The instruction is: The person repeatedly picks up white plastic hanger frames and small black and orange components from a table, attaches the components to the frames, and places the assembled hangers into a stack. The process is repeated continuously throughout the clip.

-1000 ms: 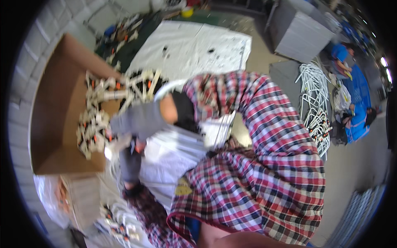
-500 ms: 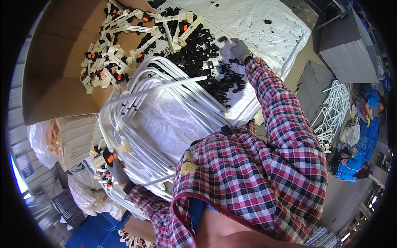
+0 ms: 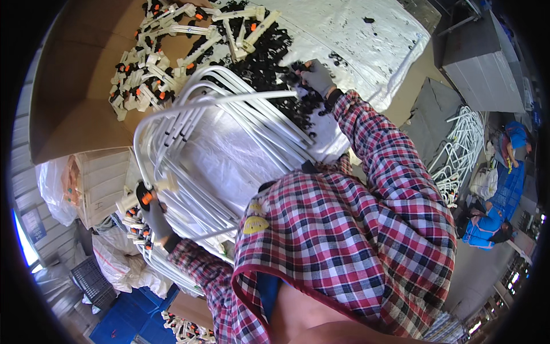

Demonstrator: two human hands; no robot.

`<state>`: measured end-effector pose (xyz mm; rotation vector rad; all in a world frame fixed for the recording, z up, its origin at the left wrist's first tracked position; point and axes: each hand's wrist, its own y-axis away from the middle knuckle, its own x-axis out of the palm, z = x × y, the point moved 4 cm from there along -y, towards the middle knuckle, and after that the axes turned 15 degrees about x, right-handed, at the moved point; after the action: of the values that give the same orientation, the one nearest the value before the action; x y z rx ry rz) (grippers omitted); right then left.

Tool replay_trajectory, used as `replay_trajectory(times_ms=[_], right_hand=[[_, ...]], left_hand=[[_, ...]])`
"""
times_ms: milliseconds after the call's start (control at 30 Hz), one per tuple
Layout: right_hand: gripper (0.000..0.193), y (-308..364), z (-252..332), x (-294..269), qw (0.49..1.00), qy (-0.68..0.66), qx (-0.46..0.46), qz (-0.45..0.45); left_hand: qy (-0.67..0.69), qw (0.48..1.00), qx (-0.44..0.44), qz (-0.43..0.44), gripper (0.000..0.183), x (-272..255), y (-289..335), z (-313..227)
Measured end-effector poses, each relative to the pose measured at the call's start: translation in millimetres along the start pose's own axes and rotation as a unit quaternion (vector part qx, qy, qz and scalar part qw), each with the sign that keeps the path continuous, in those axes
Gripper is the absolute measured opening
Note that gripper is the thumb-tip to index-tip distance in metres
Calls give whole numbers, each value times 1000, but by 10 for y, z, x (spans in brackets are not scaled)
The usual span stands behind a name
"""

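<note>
My left hand [image 3: 154, 219], in a grey glove, is closed at the lower end of a bent white tube [image 3: 136, 137]. A cream fitting with black and orange parts [image 3: 145, 198] sits there on the tube. The tube's other end reaches over a stack of similar bent white tubes [image 3: 269, 123]. My right hand [image 3: 318, 79], also gloved, is at the edge of a heap of small black plastic clips [image 3: 268, 54]. Its fingers are bent together around some dark clips [image 3: 298, 67]; how many is hidden.
A large cardboard box [image 3: 80, 86] at the left holds many cream fittings [image 3: 150, 71]. White sheeting [image 3: 355, 43] lies beneath the clips. More white tubes [image 3: 458, 146] are piled on the floor at right, near people in blue [image 3: 487, 226]. A woven sack [image 3: 114, 258] stands at lower left.
My right hand has moved left and slightly down, its fingers closing at the clips. My left hand, with the tube and fitting, has shifted slightly left and up.
</note>
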<state>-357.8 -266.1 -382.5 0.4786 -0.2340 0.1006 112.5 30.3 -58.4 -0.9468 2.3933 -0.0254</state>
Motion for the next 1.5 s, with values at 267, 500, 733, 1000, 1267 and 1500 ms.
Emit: replay_trajectory(times_ms=[267,500,733,1000,1267,1500], right_hand=[[33,777,-84,-36,995,-47,-29,86],[31,1001,-117,93,993,-71,-50,74],[35,807,-209,-30,920,-266,142,251],[40,1017,452,-182,943,130,-9,307],[45,1283,979,131,891,328,-108,295],[41,1598,2449,1123,784,463,-408,-67]], left_hand=[[19,995,67,68,24,404,-380,-131],[23,988,115,100,38,496,-263,-402],[85,983,103,129,41,477,-313,-389],[120,973,102,168,37,221,-474,-65],[145,950,152,231,38,421,-447,-308],[127,909,126,376,42,1443,-277,-1293]])
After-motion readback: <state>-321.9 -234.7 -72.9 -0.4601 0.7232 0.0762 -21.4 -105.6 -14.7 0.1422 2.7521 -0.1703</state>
